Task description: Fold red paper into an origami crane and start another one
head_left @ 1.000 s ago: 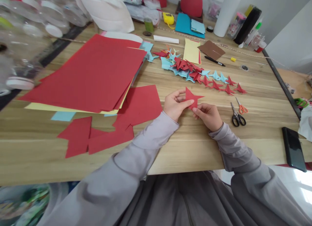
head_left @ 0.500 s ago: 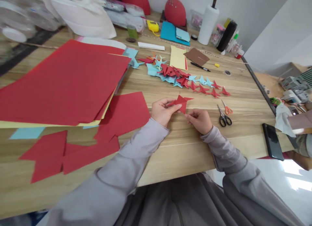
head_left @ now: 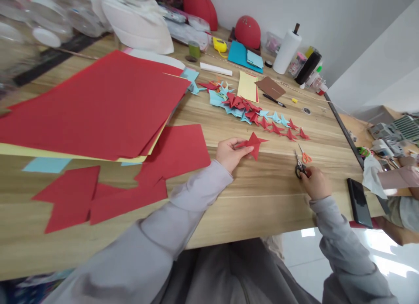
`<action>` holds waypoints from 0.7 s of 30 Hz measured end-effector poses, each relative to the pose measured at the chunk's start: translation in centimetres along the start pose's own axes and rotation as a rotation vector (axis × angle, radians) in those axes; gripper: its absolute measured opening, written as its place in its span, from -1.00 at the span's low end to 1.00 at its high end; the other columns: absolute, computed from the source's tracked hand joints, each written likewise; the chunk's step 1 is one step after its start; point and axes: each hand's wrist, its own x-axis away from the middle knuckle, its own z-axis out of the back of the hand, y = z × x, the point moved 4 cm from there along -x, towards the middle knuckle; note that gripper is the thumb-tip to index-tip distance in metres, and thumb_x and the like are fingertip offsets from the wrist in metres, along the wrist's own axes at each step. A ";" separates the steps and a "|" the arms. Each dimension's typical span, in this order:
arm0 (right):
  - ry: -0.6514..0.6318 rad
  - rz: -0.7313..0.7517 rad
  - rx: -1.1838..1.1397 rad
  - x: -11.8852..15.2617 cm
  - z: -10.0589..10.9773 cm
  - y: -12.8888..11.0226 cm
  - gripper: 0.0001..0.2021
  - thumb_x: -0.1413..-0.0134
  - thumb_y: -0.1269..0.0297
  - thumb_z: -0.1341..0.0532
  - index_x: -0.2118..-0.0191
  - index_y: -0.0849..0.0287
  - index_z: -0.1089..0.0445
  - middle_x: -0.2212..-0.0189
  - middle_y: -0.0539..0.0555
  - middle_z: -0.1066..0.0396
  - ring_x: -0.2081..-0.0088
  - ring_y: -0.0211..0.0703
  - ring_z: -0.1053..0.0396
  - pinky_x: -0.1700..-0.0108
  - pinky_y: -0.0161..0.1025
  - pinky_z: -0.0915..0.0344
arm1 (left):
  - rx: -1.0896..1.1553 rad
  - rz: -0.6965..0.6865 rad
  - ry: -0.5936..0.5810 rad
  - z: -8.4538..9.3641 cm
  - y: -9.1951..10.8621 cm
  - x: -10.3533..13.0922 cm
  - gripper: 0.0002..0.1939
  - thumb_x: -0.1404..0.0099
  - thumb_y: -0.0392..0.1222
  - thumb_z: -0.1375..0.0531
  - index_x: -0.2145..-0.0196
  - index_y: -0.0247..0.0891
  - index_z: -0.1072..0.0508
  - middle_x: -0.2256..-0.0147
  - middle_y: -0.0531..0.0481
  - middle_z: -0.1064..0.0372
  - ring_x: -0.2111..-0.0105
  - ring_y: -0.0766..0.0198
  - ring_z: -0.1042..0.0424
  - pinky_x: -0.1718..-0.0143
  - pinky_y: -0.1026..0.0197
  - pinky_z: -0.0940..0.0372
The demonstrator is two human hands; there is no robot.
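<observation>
A folded red paper crane [head_left: 254, 142] is pinched between the thumb and fingers of my left hand [head_left: 231, 153], held just above the table. My right hand [head_left: 316, 182] has its fingers closed on the black handles of a pair of scissors [head_left: 298, 166], whose blades point away from me. Just beyond those lies a smaller pair of orange-handled scissors [head_left: 306, 157]. Behind my left hand, red paper cranes [head_left: 244, 104] and light blue paper cranes [head_left: 276, 117] lie in a long cluster.
A stack of large red sheets [head_left: 108, 107] covers the left side, with cut red pieces [head_left: 73, 192] in front. Farther back are a yellow sheet [head_left: 248, 86], a black pen [head_left: 274, 100] and a yellow tape measure [head_left: 219, 44]. A phone [head_left: 359, 203] lies by the right edge, near another person's arm [head_left: 397, 177].
My right hand has let go of the red paper crane, moved right and taken hold of the black-handled scissors. My left hand still holds the crane. The whole view has shifted slightly.
</observation>
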 end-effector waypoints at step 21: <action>-0.898 0.162 -1.753 1.9 -0.6 -12.5 -0.53 0.21 0.26 -0.42 0.09 0.10 -0.36 0.45 -0.07 -0.46 0.58 -0.25 -0.46 0.63 -0.35 -0.42 | 0.207 0.078 0.040 -0.1 1.2 1.0 -0.63 0.24 -0.30 -0.44 0.41 -0.37 -0.46 0.49 -0.02 -0.51 0.59 0.29 -0.47 0.57 0.24 -0.43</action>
